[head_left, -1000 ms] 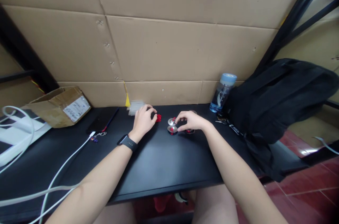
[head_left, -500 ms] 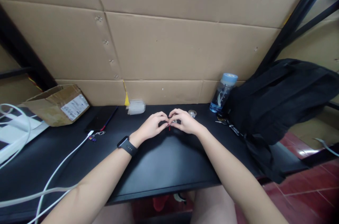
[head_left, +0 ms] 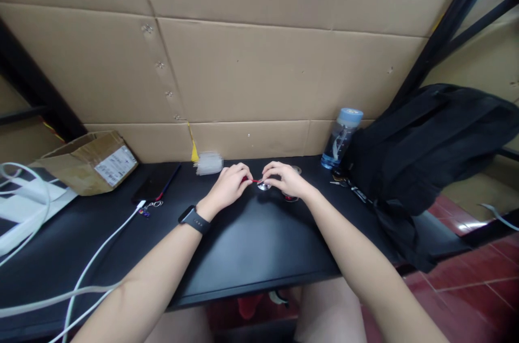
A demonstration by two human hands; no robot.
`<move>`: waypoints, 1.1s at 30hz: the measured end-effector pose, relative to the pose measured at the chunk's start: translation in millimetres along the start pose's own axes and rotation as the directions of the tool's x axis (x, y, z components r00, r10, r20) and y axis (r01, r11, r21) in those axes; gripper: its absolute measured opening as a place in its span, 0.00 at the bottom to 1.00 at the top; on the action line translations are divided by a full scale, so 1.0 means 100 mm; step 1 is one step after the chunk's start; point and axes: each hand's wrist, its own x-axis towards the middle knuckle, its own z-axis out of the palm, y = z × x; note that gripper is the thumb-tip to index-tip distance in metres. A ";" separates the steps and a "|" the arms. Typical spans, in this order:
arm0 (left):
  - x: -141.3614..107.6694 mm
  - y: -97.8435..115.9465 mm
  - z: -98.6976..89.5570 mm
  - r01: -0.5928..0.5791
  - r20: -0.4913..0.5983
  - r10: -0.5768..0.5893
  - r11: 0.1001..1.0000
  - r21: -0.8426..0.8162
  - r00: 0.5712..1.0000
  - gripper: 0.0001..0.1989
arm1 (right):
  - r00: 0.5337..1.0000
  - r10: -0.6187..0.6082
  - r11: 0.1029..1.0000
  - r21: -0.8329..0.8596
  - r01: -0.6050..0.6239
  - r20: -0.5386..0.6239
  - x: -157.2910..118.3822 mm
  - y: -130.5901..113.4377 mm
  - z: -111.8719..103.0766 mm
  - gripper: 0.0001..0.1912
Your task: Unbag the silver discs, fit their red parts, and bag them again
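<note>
Over the black desk (head_left: 259, 245), my two hands are close together. My left hand (head_left: 230, 185), a black watch on its wrist, is closed in a pinch on a thin red cord-like piece (head_left: 254, 181). The red piece runs across to the fingertips of my right hand (head_left: 286, 178). Those fingers are closed on a small shiny silver round piece (head_left: 264, 186), whose exact kind I cannot make out. Below my right palm lies a small red thing (head_left: 290, 198), partly hidden. A clear ring-shaped roll (head_left: 298, 170) shows just behind that hand.
A stack of clear plastic pieces (head_left: 209, 163) lies by the cardboard wall (head_left: 243, 72). On the left are a phone (head_left: 152, 186), white cables (head_left: 101, 248) and an open cardboard box (head_left: 85, 164). A water bottle (head_left: 341, 137), keys (head_left: 339, 183) and a black backpack (head_left: 430, 143) are on the right.
My hands have drawn slightly apart, the left one moving left. The red piece now stretches sideways between them, and the silver piece shows more clearly below my right fingers.
</note>
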 end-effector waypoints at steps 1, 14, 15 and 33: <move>0.00 -0.03 -0.02 0.019 -0.017 -0.019 0.999 0.026 1.000 0.04 | 0.997 0.055 0.998 0.010 -0.054 -0.055 -0.01 0.05 -0.04 0.05; -0.04 -0.46 -0.13 0.058 0.014 -0.061 0.981 0.184 0.998 0.06 | 0.542 0.667 0.653 0.050 -0.756 -0.512 -0.30 0.97 -0.35 0.12; -0.03 -0.44 -0.13 0.049 0.023 -0.054 0.980 0.194 0.998 0.07 | 0.540 0.674 0.625 -0.001 -0.781 -0.503 -0.31 0.98 -0.35 0.11; -0.04 -0.39 -0.04 0.055 0.014 -0.059 0.980 0.192 0.998 0.05 | 0.634 0.646 0.578 -0.270 -0.770 -0.425 -0.25 0.82 -0.27 0.08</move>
